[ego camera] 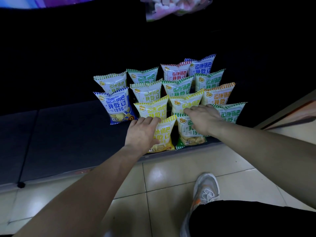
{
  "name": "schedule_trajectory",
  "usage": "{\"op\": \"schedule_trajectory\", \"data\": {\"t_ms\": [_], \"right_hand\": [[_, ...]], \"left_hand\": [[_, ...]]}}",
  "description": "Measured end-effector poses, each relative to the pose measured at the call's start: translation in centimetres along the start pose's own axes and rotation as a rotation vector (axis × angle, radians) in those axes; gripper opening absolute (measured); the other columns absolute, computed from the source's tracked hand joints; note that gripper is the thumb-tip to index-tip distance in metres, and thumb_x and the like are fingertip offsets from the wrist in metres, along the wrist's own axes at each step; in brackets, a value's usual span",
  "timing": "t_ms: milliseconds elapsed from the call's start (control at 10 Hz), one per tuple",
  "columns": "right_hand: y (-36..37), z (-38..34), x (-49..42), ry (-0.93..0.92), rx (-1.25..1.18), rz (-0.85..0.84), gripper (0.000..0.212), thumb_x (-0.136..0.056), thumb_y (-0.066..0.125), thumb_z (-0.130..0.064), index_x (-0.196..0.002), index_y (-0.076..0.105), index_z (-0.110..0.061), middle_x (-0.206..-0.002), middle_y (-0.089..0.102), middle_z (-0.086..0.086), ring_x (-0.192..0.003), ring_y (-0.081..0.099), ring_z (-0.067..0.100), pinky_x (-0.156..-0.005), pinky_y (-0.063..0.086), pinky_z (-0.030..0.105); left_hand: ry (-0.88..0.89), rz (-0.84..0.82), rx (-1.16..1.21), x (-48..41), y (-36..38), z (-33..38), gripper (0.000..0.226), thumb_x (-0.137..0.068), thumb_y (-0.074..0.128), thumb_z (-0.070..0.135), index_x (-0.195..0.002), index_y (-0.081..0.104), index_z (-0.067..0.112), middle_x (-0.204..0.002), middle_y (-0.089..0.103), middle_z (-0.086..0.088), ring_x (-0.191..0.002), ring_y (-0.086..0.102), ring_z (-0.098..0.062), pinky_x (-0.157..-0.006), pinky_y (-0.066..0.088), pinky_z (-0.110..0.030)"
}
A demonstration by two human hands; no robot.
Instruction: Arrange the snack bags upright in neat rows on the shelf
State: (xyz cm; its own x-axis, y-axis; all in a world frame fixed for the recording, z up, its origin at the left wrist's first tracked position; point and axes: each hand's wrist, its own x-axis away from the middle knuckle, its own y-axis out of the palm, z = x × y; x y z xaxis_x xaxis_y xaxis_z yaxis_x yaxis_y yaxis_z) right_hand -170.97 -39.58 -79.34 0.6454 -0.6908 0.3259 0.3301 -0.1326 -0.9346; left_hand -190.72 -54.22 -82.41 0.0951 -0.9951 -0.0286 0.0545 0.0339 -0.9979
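Looking at the head cam view: the snack bags (147,93) are standing upright in a block on the right part of the dark shelf (68,134), several columns running back into the dark. Both hands are on the front row. — poster A

Yeah, the left hand (142,132) has the front yellow bag (165,132) by its top left corner. The fingers are curled over the top edge and the thumb is on the printed face, so that's a proper grip. — poster B

And the right hand (204,118)? It's lying across the top of the front green bag (189,135), which sits just beside the yellow one, and its fingertips (187,110) reach onto the pale yellow bag behind. — poster A

Only the back of that hand shows, so honestly I can't tell if it's pinching anything or just resting there. — poster B

Fair. The blue bag (118,106) at the front of the leftmost column leans a bit to the left, with a gap between it and the next column. — poster A

Other stuff: a clear bag of white chunks (176,6) sits at the top edge, there's a tiled floor (171,177) below the shelf lip, and a grey sneaker (206,189) is planted on it. — poster B
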Motion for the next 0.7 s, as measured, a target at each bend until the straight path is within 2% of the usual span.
{"op": "schedule_trajectory", "data": {"t_ms": [200, 400, 500, 700], "right_hand": [[0.5, 0.2, 0.2, 0.003, 0.004, 0.057, 0.058, -0.080, 0.069, -0.008, -0.129, 0.044, -0.024, -0.120, 0.059, 0.003, -0.113, 0.054, 0.027, -0.092, 0.039, 0.040], [0.5, 0.4, 0.0, 0.023, -0.053, 0.007, 0.060, -0.080, 0.065, -0.007, -0.133, 0.042, -0.022, -0.125, 0.055, 0.005, -0.116, 0.051, 0.027, -0.095, 0.041, 0.041], [0.1, 0.3, 0.1, 0.024, -0.083, -0.008, 0.062, -0.077, 0.065, -0.010, -0.133, 0.042, -0.020, -0.126, 0.054, 0.006, -0.118, 0.050, 0.028, -0.097, 0.041, 0.042], [-0.7, 0.5, 0.4, 0.022, -0.136, 0.017, 0.070, -0.079, 0.068, -0.037, -0.139, 0.037, -0.019, -0.134, 0.047, 0.008, -0.124, 0.045, 0.029, -0.097, 0.041, 0.043]], "left_hand": [[-0.044, 0.007, 0.053, -0.2, 0.2, 0.7, 0.076, -0.067, 0.080, 0.053, -0.129, 0.042, 0.033, -0.122, 0.058, 0.007, -0.114, 0.051, -0.021, -0.094, 0.036, -0.038], [-0.037, -0.026, 0.054, -0.3, 0.3, 0.8, 0.080, -0.069, 0.077, 0.055, -0.133, 0.037, 0.031, -0.126, 0.054, 0.006, -0.118, 0.049, -0.021, -0.096, 0.035, -0.038], [-0.048, -0.081, 0.067, -0.5, 0.0, 0.7, 0.084, -0.070, 0.075, 0.057, -0.138, 0.033, 0.030, -0.131, 0.052, 0.005, -0.122, 0.046, -0.021, -0.100, 0.035, -0.039], [-0.058, -0.117, 0.040, -0.5, -0.8, 1.1, 0.096, -0.072, 0.068, 0.066, -0.147, 0.024, 0.026, -0.142, 0.044, 0.003, -0.131, 0.038, -0.021, -0.108, 0.030, -0.041]]}}
